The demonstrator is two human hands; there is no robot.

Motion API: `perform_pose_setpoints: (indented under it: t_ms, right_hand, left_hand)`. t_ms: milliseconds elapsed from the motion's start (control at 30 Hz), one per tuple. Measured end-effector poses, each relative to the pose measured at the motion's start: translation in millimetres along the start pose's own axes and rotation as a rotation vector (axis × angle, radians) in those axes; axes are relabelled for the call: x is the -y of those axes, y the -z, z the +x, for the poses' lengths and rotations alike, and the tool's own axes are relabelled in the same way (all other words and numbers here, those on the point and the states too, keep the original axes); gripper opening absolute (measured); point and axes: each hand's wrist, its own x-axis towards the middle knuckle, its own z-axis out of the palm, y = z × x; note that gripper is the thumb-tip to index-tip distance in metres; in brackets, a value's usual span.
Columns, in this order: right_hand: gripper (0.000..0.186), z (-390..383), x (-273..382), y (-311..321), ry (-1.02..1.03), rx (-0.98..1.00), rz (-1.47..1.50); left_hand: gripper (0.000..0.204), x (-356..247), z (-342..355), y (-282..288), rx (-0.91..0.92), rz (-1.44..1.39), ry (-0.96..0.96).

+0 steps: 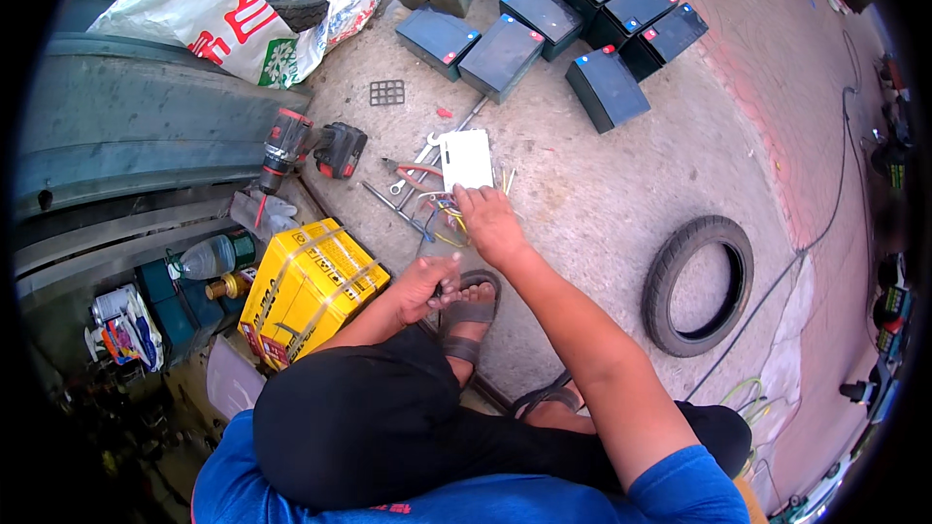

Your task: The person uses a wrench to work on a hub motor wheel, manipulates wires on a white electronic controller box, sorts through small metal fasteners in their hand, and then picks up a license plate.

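My right hand (490, 225) reaches over a tangle of coloured wires (446, 231), fingertips at the lower edge of a white rectangular item (466, 155); what they grip is unclear. My left hand (423, 286), lower and nearer my sandalled foot, is curled round a small dark object (439, 290). Left of the white item lie red-handled pliers (408, 170), a wrench (424, 150) and metal rods (390, 210). A power drill (284, 147) and a battery pack (339, 148) rest farther left.
Several dark batteries (604, 85) stand at the top. A tyre (699, 285) lies on the right near a cable (802, 254). A yellow strapped box (303, 286), bottles (206, 257) and a white sack (204, 24) holding another tyre are left, beside corrugated metal (126, 131).
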Motion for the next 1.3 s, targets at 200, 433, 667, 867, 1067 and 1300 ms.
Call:
perform_pose_setpoints:
  t_ms: [200,433,667,867,1067,1300]
  right_hand:
    - [0.020,2.9,-11.4,-14.4,-0.018,-0.020,0.001]
    - [0.024,-10.6,-13.9,10.4,-0.155,0.024,0.195]
    - [0.032,-33.9,-31.0,66.3,-0.413,0.094,0.277]
    - [0.035,-52.3,-55.3,93.7,-0.477,0.012,0.608]
    - [0.021,-68.0,-62.8,113.1,-0.656,-0.100,1.080]
    - [0.022,-94.3,-71.3,110.5,-0.746,-0.198,1.211]
  left_hand:
    - [0.041,-37.4,-3.5,11.7,-0.181,-0.057,-0.163]
    - [0.034,-59.2,0.7,18.1,-0.366,-0.063,-0.291]
    - [0.031,-56.6,11.4,22.1,-0.491,-0.010,-0.360]
    - [0.027,-41.7,33.2,18.4,-0.543,0.259,-0.317]
    - [0.029,-9.8,84.3,21.5,-0.536,0.975,-0.611]
    - [0.018,-17.9,128.1,4.8,-0.549,1.639,-0.544]
